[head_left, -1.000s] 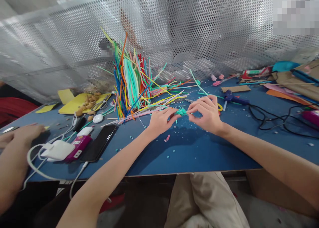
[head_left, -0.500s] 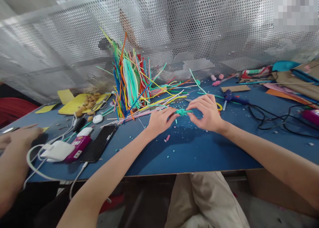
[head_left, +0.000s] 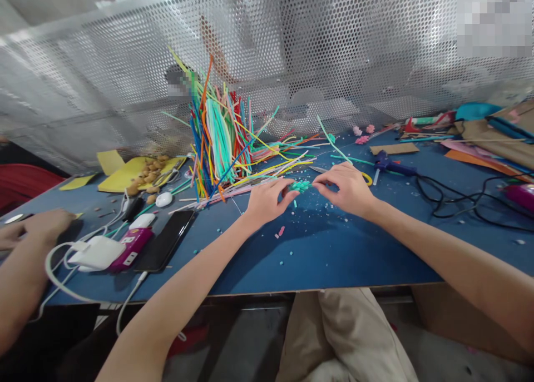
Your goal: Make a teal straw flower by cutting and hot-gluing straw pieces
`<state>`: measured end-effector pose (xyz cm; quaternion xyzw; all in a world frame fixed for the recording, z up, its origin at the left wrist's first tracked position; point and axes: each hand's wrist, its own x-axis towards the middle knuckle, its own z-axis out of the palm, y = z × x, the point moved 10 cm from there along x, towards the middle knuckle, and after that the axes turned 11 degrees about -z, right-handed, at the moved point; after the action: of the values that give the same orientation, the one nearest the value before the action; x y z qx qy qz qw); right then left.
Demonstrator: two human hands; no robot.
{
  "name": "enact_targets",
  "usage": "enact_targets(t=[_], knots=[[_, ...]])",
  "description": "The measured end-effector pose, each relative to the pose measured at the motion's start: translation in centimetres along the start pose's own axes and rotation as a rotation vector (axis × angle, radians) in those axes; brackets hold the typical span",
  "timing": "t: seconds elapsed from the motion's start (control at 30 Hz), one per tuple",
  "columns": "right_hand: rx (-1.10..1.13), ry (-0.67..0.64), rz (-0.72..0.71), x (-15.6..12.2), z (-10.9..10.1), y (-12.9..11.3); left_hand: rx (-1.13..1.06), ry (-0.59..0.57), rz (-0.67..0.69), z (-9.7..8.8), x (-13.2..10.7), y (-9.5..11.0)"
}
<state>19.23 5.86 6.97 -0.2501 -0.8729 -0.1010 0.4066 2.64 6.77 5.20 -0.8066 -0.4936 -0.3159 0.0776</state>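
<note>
A small bumpy teal piece of twisted pipe cleaner (head_left: 300, 186) is held just above the blue tabletop. My left hand (head_left: 269, 200) pinches its left end between thumb and fingers. At the other end, my right hand (head_left: 344, 187) has thumb and forefinger pinched together at the piece's tip; the fingertips hide the exact contact. Scissors with a yellow handle (head_left: 367, 178) lie partly under my right hand. Behind the hands stands a thick bundle of coloured pipe cleaners (head_left: 219, 140), with loose ones spread to its right. Teal and pink scraps (head_left: 281, 232) dot the tabletop.
A glue gun (head_left: 390, 164) with a black cord lies to the right. On the left are a phone (head_left: 167, 242), a white charger (head_left: 100, 253), cables and yellow paper (head_left: 120, 177) with brown balls. Another person's hand (head_left: 44, 226) rests at far left. A perforated metal panel (head_left: 317, 54) stands behind.
My right hand has lowered and moved slightly left, its fingers drawing closer together at the teal piece's end. The left hand has shifted slightly left with the piece.
</note>
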Motion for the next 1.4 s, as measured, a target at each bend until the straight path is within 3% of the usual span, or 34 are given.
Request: enact_targets(t=[0.13, 0.3, 0.57, 0.77, 1.0, 1.1, 1.27, 1.4], knots=[[-0.018, -0.066, 0.053, -0.2, 0.7, 0.7, 0.006, -0.049, 0.000, 0.6, 0.2, -0.1], [0.072, -0.200, 0.237, -0.8, 2.4, 2.9, 0.043, -0.005, 0.030, 0.8, 0.3, -0.7], [-0.255, -0.617, 0.576, -7.2, 4.9, 11.8, 0.012, 0.020, 0.001, 0.5, 0.9, -2.1], [-0.208, -0.692, 0.557, -8.4, 4.9, 14.4, 0.001, 0.050, 0.003, 0.1, 0.9, -2.3], [-0.215, -0.670, 0.528, -7.4, 4.3, 14.2, -0.021, 0.050, 0.038, 0.1, 1.0, -2.2], [-0.226, -0.646, 0.577, -7.1, 3.5, 14.3, -0.055, 0.064, 0.040, 0.3, 1.0, -2.6], [-0.089, -0.367, 0.618, -5.9, 1.0, 14.0, -0.093, 0.088, 0.004, -0.1, 0.9, -3.1], [0.234, -0.272, 0.490, -4.8, 1.5, 11.8, -0.122, 0.111, 0.023, -1.0, 0.7, -2.5]])
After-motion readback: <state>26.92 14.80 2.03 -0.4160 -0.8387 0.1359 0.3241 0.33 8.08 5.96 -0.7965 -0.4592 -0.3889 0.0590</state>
